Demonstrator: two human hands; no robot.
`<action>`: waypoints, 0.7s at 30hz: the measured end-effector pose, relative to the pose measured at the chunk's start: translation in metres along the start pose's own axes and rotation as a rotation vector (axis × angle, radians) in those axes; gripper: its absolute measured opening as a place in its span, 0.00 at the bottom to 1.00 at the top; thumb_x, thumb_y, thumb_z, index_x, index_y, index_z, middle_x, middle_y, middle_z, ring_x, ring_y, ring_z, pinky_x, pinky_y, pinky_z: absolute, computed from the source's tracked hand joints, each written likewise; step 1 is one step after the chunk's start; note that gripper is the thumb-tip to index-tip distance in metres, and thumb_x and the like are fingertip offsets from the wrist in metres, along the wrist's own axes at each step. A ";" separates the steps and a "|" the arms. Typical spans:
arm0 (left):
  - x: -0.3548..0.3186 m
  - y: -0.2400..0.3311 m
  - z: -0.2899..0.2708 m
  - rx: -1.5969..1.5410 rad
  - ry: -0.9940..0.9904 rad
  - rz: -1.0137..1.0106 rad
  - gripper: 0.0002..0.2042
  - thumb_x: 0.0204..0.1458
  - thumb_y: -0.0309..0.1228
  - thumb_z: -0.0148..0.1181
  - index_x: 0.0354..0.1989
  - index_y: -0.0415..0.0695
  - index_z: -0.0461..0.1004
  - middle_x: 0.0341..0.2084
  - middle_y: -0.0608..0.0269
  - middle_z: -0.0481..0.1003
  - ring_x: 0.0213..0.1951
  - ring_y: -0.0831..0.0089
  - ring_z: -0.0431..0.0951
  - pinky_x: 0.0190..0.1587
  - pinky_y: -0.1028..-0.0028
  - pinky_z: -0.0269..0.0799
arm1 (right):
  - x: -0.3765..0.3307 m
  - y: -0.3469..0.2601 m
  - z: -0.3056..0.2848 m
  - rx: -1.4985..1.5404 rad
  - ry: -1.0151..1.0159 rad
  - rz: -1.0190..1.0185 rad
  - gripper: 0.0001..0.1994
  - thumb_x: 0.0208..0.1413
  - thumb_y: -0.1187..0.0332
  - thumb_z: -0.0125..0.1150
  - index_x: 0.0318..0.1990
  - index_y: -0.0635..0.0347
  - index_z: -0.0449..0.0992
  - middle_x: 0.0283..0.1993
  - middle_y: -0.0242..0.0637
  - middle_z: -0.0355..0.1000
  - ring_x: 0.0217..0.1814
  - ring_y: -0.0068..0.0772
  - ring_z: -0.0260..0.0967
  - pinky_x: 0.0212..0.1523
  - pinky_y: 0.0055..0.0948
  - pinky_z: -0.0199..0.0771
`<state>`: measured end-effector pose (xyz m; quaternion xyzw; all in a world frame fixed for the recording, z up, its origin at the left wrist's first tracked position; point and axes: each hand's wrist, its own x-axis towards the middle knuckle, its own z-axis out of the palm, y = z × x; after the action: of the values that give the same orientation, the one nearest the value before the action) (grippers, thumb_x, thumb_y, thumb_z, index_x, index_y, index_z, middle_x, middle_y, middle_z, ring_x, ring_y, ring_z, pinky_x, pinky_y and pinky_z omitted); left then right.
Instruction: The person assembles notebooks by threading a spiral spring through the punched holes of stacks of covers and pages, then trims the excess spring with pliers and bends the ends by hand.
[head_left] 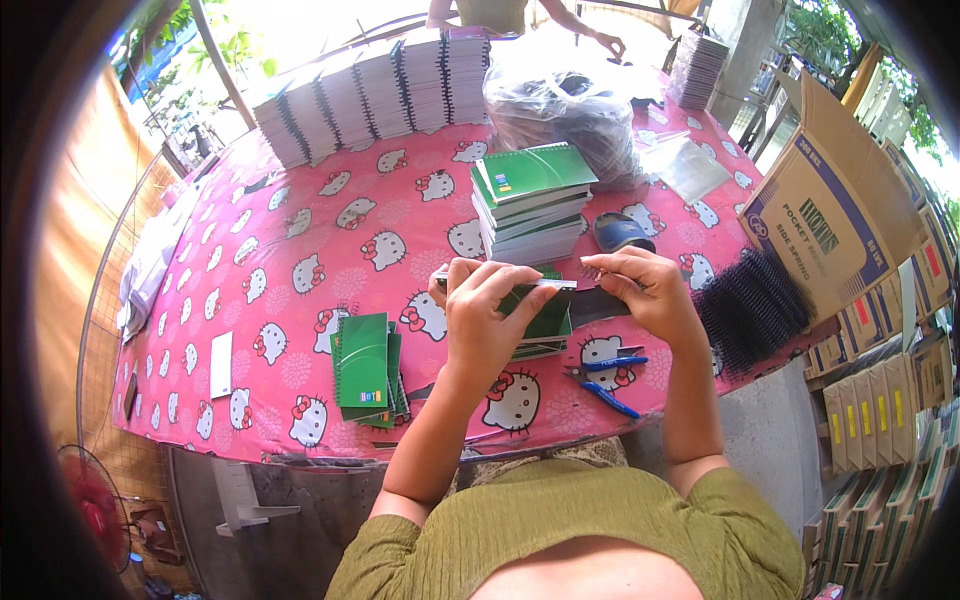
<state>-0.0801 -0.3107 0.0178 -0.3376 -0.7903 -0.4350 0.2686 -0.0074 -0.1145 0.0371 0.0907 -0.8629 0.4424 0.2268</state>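
Observation:
My left hand [490, 302] is closed around a thin notebook [560, 284], held nearly edge-on so that its pale edge shows. Just to its right, my right hand [642, 288] has thumb and fingertips pinched together; whatever is between them is too small to make out. Below the hands sits a low pile of green notebooks [545, 330], partly hidden by my left hand. Blue-handled pliers [610, 387] lie open at the table's near edge. To the left rests a small pile of green spiral notebooks [362, 362]. A taller stack of green-covered notebooks [535, 205] stands beyond my hands.
Black spiral coils [755, 308] lie at right by an open cardboard box [825, 200]. A dark rounded object [622, 232] sits behind my right hand. Farther back are tall notebook stacks [370, 95] and a filled plastic bag [565, 115]. Another person [495, 15] stands across the table.

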 end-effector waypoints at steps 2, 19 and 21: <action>0.000 0.000 0.000 0.003 0.002 0.000 0.10 0.37 0.37 0.70 0.27 0.49 0.80 0.24 0.71 0.77 0.33 0.72 0.68 0.44 0.72 0.58 | 0.002 -0.008 -0.003 0.016 -0.045 -0.030 0.13 0.47 0.82 0.59 0.41 0.59 0.79 0.32 0.37 0.73 0.31 0.29 0.70 0.33 0.26 0.70; -0.003 0.002 0.002 -0.019 0.027 -0.005 0.10 0.36 0.34 0.71 0.28 0.48 0.80 0.26 0.70 0.77 0.34 0.71 0.68 0.42 0.72 0.62 | 0.010 -0.013 0.001 -0.030 -0.108 -0.053 0.11 0.45 0.75 0.63 0.40 0.60 0.76 0.30 0.37 0.65 0.32 0.32 0.69 0.33 0.30 0.69; -0.003 0.001 0.003 -0.045 0.036 -0.021 0.10 0.36 0.33 0.71 0.28 0.48 0.80 0.26 0.70 0.77 0.34 0.71 0.69 0.42 0.72 0.61 | 0.010 -0.017 0.004 -0.011 -0.091 -0.042 0.11 0.46 0.76 0.62 0.40 0.61 0.76 0.30 0.38 0.66 0.32 0.34 0.69 0.32 0.31 0.69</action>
<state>-0.0779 -0.3085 0.0139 -0.3273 -0.7790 -0.4615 0.2703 -0.0116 -0.1271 0.0524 0.1276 -0.8727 0.4281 0.1972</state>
